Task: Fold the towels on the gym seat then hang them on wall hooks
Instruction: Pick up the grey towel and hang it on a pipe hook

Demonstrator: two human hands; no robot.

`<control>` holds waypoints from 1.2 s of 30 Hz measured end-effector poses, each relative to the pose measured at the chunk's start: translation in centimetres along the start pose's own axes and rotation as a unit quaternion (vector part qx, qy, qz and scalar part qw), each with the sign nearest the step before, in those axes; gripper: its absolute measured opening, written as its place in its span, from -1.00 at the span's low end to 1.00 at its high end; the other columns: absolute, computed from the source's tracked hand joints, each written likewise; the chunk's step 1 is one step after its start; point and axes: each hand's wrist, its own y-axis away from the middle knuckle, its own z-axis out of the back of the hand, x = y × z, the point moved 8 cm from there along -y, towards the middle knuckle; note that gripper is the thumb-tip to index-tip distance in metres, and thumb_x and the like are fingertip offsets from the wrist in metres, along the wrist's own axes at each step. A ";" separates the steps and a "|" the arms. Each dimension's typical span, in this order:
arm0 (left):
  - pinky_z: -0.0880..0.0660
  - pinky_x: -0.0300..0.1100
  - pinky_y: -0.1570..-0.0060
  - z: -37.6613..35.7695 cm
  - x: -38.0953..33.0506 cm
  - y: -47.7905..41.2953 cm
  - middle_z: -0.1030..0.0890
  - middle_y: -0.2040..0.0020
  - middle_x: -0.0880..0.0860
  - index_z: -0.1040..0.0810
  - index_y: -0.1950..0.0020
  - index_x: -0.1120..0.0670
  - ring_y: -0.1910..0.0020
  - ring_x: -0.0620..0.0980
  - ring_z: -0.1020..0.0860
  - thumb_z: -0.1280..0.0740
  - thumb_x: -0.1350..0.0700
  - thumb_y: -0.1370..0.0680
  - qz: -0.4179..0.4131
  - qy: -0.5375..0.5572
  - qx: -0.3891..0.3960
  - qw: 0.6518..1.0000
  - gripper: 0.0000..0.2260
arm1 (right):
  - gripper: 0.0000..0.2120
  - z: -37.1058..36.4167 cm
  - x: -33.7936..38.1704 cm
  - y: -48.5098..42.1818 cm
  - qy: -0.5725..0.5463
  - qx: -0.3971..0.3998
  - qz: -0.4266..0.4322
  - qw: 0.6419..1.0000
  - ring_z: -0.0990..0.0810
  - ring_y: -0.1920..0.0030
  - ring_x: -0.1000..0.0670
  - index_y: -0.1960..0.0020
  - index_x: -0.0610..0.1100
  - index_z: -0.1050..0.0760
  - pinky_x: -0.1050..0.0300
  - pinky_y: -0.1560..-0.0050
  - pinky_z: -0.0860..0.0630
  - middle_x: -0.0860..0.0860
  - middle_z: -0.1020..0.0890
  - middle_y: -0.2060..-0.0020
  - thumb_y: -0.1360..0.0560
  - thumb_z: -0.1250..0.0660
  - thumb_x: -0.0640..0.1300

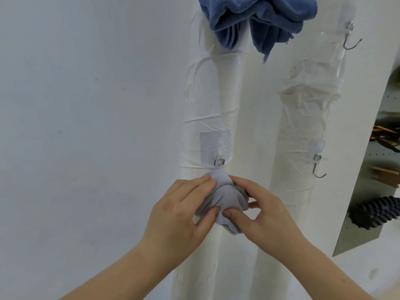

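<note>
Two bare hands in view: left hand, right hand. Fingers slender, knuckle creases faint. Nails short, trimmed close, plain. Left forearm and right forearm bare from wrist to lower frame edge. Right forearm blurred near corner.

Pale grey towel, bunched, at 6 o'clock, directly under the metal clip of left hook. Pinched on its 9 o'clock side by left hand and on its 3 o'clock side by right hand, fingers curled onto the cloth. Blue towel hanging at 12 o'clock. Bare upper hook at 2 o'clock, bare lower hook at 4 o'clock, both on wrapped white pipe. Black ridged roller at 4 o'clock edge.
</note>
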 end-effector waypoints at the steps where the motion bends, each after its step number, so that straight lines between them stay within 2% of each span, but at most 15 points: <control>1: -0.61 -0.15 -0.09 0.0 0.0 0.0 -0.65 -0.28 -0.04 -0.64 -0.32 0.08 -0.16 -0.02 -0.63 -0.52 0.04 -0.48 0.002 0.000 0.005 1.000 -0.57 | -0.42 0.0 0.1 0.1 0.002 -0.006 0.001 1.000 -0.59 -0.20 0.12 -0.40 0.26 -0.45 0.23 -0.19 -0.52 0.26 -0.63 -0.17 -0.45 -0.52 -0.08; 3: -0.62 -0.12 -0.08 0.1 -0.3 -0.2 -0.65 -0.28 -0.05 -0.62 -0.34 0.08 -0.17 -0.03 -0.62 -0.47 0.00 -0.50 0.005 -0.005 0.021 1.000 -0.58 | -0.41 0.2 0.4 0.2 0.007 -0.006 -0.004 1.000 -0.56 -0.21 0.18 -0.37 0.31 -0.45 0.41 -0.16 -0.43 0.26 -0.61 -0.15 -0.44 -0.52 -0.09; 5: -0.64 -0.08 -0.05 0.5 -0.7 -0.6 -0.65 -0.27 -0.07 -0.61 -0.33 0.06 -0.18 -0.03 -0.60 -0.42 -0.04 -0.50 0.015 -0.009 0.046 0.999 -0.59 | -0.39 0.7 0.8 -0.1 0.009 0.017 -0.026 0.999 -0.53 -0.21 0.24 -0.36 0.31 -0.46 0.49 -0.15 -0.37 0.26 -0.57 -0.16 -0.41 -0.54 -0.09; 9: -0.61 -0.05 -0.12 2.2 -1.9 -2.4 -0.63 -0.23 -0.12 -0.57 -0.29 -0.04 -0.20 -0.03 -0.56 -0.35 -0.06 -0.49 0.017 -0.018 0.093 0.995 -0.63 | -0.27 1.4 2.6 -1.1 0.086 0.098 -0.024 0.991 -0.42 -0.35 0.16 -0.49 0.15 -0.38 0.21 -0.39 -0.37 0.20 -0.43 -0.33 -0.33 -0.43 0.13; 12: -0.54 -0.10 -0.22 3.2 -2.5 -3.5 -0.58 -0.27 -0.14 -0.42 -0.32 -0.20 -0.25 -0.06 -0.49 -0.36 -0.07 -0.51 0.001 -0.026 0.118 0.993 -0.61 | -0.22 2.2 3.9 -1.8 0.108 0.115 -0.026 0.987 -0.33 -0.42 0.12 -0.54 0.06 -0.33 0.19 -0.46 -0.27 0.18 -0.39 -0.39 -0.34 -0.39 0.13; 15: -0.53 -0.07 -0.26 3.8 -2.8 -3.8 -0.56 -0.33 -0.11 -0.49 -0.37 -0.09 -0.31 -0.03 -0.49 -0.36 -0.08 -0.51 0.002 -0.040 0.123 0.992 -0.58 | -0.23 2.8 4.4 -2.1 0.122 0.119 -0.028 0.985 -0.34 -0.42 0.12 -0.54 0.11 -0.32 0.13 -0.46 -0.30 0.23 -0.39 -0.38 -0.35 -0.42 0.14; 18: -0.53 -0.12 -0.24 4.3 -3.0 -3.6 -0.56 -0.34 -0.10 -0.50 -0.37 -0.09 -0.31 -0.02 -0.50 -0.36 -0.06 -0.51 0.004 -0.036 0.119 0.992 -0.58 | -0.32 3.3 4.6 -2.0 0.118 0.105 -0.027 0.987 -0.40 -0.38 0.13 -0.48 0.14 -0.38 0.13 -0.42 -0.36 0.25 -0.44 -0.33 -0.38 -0.46 0.09; 21: -0.58 -0.11 -0.17 4.9 -3.5 -3.2 -0.57 -0.30 -0.09 -0.40 -0.33 -0.17 -0.27 -0.01 -0.52 -0.37 -0.04 -0.50 -0.005 -0.025 0.110 0.994 -0.59 | -0.44 3.9 5.0 -1.8 0.110 0.083 -0.017 0.990 -0.47 -0.32 0.13 -0.40 0.11 -0.47 0.13 -0.39 -0.40 0.23 -0.50 -0.27 -0.44 -0.50 -0.02; 24: -0.61 -0.05 0.00 6.4 -4.3 -2.7 -0.59 -0.19 -0.03 -0.55 -0.29 -0.02 -0.15 0.03 -0.56 -0.39 0.03 -0.53 -0.025 -0.037 0.060 0.997 -0.67 | -0.60 5.4 5.6 -1.4 0.104 0.035 -0.016 0.994 -0.52 -0.24 0.20 -0.30 0.08 -0.55 0.27 -0.30 -0.40 0.22 -0.57 -0.19 -0.48 -0.48 -0.04; 26: -0.57 -0.09 0.08 7.3 -5.6 -1.7 -0.62 -0.10 -0.01 -0.65 -0.20 0.08 -0.04 0.04 -0.57 -0.42 0.12 -0.52 -0.061 -0.043 0.016 0.997 -0.74 | -0.70 6.4 6.1 -0.6 0.101 -0.007 -0.021 0.995 -0.53 -0.18 0.25 -0.24 0.08 -0.60 0.36 -0.20 -0.37 0.26 -0.59 -0.13 -0.51 -0.46 -0.03; 28: -0.54 -0.17 0.12 7.5 -7.2 0.2 -0.64 -0.02 -0.02 -0.68 -0.11 0.11 0.04 0.01 -0.57 -0.43 0.15 -0.52 -0.085 -0.006 0.000 0.996 -0.82 | -0.74 6.9 6.3 0.6 0.100 -0.043 -0.033 0.994 -0.54 -0.17 0.26 -0.20 0.08 -0.62 0.40 -0.16 -0.37 0.27 -0.61 -0.11 -0.52 -0.43 0.01; 32: -0.53 -0.13 0.24 4.8 -8.5 3.6 -0.62 0.12 -0.06 -0.68 0.00 0.07 0.18 -0.03 -0.56 -0.42 0.12 -0.53 -0.076 0.079 0.056 0.992 -0.91 | -0.77 6.8 5.6 3.1 0.096 -0.080 -0.075 0.989 -0.56 -0.17 0.25 -0.18 0.09 -0.63 0.30 -0.21 -0.44 0.27 -0.63 -0.10 -0.53 -0.42 0.02; 36: -0.56 -0.17 0.19 1.3 -7.2 5.4 -0.60 0.14 -0.18 -0.65 -0.05 -0.06 0.15 -0.17 -0.57 -0.39 0.01 -0.56 0.032 0.180 0.154 0.971 -0.90 | -0.75 6.1 5.4 5.2 0.134 -0.077 -0.116 0.981 -0.57 -0.18 0.19 -0.22 0.08 -0.62 0.15 -0.25 -0.51 0.23 -0.63 -0.13 -0.55 -0.41 0.03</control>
